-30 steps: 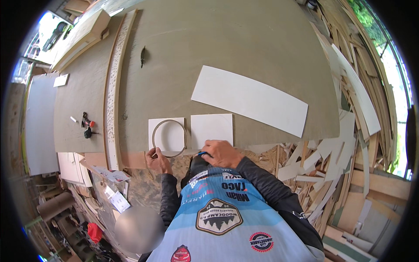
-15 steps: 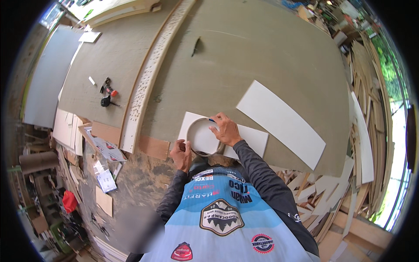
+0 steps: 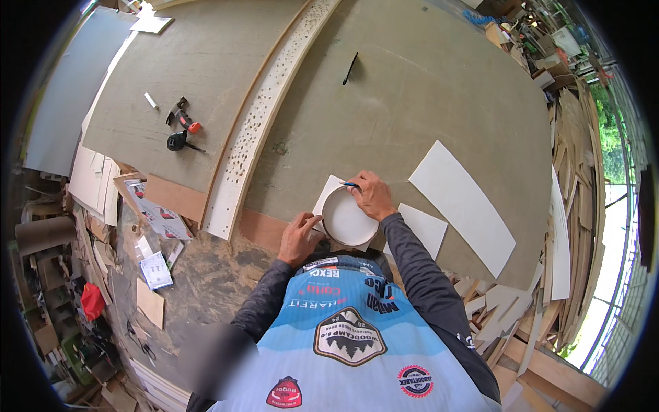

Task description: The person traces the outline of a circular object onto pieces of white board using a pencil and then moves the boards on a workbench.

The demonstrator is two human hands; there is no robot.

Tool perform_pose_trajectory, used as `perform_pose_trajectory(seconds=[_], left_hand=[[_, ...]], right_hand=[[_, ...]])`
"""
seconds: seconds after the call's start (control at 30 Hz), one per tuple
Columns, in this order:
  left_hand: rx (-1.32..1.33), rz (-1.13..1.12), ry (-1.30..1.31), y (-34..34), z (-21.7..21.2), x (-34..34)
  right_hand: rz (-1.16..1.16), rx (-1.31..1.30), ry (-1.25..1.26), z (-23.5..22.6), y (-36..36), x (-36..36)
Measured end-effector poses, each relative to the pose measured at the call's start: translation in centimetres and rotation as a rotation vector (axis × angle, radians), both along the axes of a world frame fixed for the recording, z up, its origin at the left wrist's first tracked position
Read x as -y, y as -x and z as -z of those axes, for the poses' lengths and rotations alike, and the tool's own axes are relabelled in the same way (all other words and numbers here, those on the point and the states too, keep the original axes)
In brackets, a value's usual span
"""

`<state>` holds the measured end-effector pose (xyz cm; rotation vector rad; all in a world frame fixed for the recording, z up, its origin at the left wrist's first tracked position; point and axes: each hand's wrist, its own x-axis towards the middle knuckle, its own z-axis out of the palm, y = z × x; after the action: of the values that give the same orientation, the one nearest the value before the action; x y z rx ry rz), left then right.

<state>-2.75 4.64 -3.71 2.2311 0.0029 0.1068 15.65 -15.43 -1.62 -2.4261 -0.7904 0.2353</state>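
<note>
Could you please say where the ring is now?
Just right of centre in the head view, the ring is on a white panel near the edge of the table, between the left hand and right hand.

The head view looks steeply down from the left of two cameras on the wearer's head, over a blue jersey [image 3: 347, 302] that fills the lower middle. It faces forward across the table [image 3: 425, 89], with the left grip [image 3: 300, 239] and right grip [image 3: 373, 196] near its centre at middle range. The wide fisheye takes in the floor [image 3: 218, 275] leftward and wood offcuts [image 3: 571, 130] rightward, bending straight edges toward a dark, rounded rim.
</note>
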Motion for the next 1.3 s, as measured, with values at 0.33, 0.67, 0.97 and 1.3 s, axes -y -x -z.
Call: perform_pose_trajectory(seconds=[0.33,0.67,0.97,1.3], left_hand=[[0.084,0.121,-0.049,-2.1,0.5,-1.8],[0.009,0.302,0.077,-3.7,0.9,-2.4],[0.034,0.343,-0.003,-4.9,0.5,-1.5],[0.202,0.393,-0.136,-6.2,0.7,-0.8]], right_hand=[[0.027,0.048,-0.010,-0.5,0.1,-1.8],[-0.015,0.045,-0.019,0.0,-1.0,-0.5],[0.031,0.018,-0.007,-0.3,-0.5,1.1],[-0.002,0.078,0.063,-0.9,-2.0,2.3]])
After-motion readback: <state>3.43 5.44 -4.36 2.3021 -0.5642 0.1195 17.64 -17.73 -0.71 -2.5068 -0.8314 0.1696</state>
